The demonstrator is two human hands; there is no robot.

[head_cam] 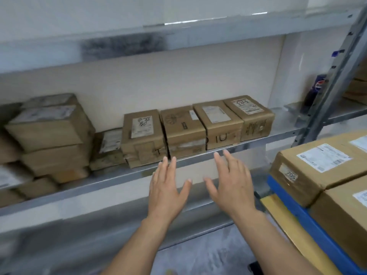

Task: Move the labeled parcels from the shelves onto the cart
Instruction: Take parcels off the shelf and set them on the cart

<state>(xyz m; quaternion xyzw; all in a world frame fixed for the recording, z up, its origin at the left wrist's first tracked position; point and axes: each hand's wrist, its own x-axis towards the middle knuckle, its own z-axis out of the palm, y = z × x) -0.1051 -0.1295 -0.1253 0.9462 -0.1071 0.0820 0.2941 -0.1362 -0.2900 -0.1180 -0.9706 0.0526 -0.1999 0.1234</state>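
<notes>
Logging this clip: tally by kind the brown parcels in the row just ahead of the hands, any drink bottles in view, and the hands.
Brown cardboard parcels in the row: 4
Dark blue plastic cola bottle: 1
Bare hands, left hand and right hand, both empty: 2
Total: 7

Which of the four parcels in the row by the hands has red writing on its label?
The rightmost parcel, at the row's end nearer the right hand: it alone shows red marks on its white label.

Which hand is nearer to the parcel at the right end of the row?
Right. The right hand hovers below and left of that parcel; the left hand is farther left.
</notes>
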